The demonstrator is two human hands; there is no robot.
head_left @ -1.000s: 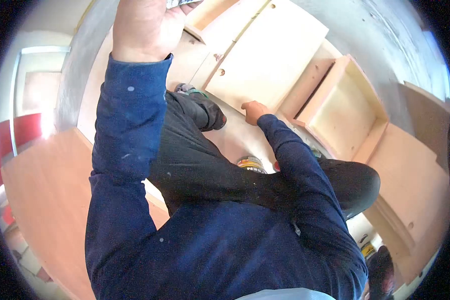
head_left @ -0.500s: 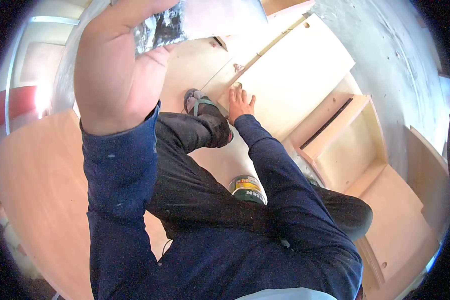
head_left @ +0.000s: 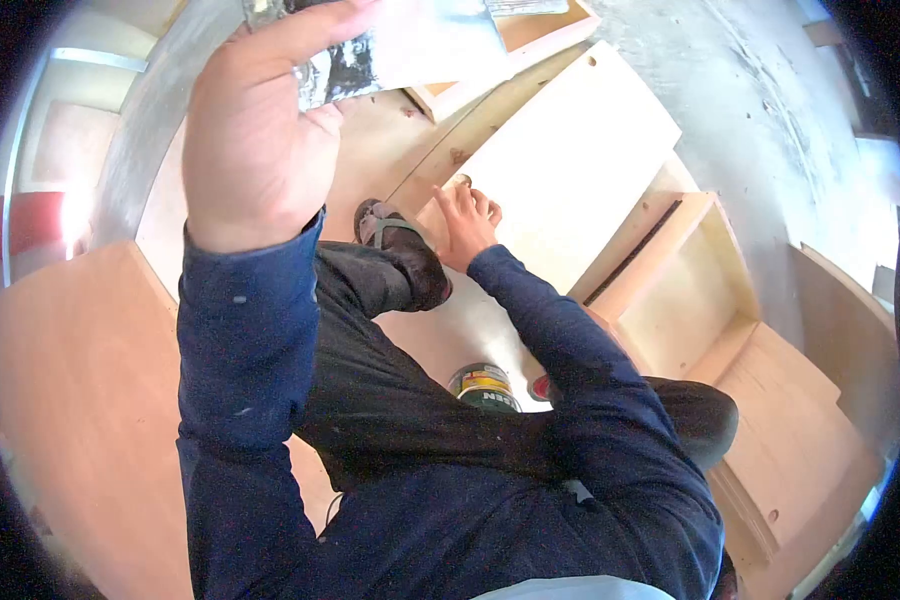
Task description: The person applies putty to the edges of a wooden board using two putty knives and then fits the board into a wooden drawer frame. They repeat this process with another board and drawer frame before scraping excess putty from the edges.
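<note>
My left hand (head_left: 260, 130) is raised close to the camera, shut on a flat metal scraper blade (head_left: 410, 45) smeared with dark and pale filler. My right hand (head_left: 465, 215) reaches down to a pale plywood panel (head_left: 580, 150) on the floor. Its fingers are spread and its fingertips touch the panel's near corner, by a small round hole (head_left: 462, 181). It holds nothing. My sandalled foot (head_left: 395, 245) rests just left of that hand.
A small tin can (head_left: 485, 385) stands on the floor by my knee. An open plywood drawer box (head_left: 685, 290) lies right of the panel, and another box (head_left: 510, 45) at the top. More boards lie at left (head_left: 80, 400) and lower right (head_left: 800, 440).
My right hand slid along the panel's edge to the hole, then lifted from flat to fingertips. My left hand, with the scraper, came fully into view and stays raised.
</note>
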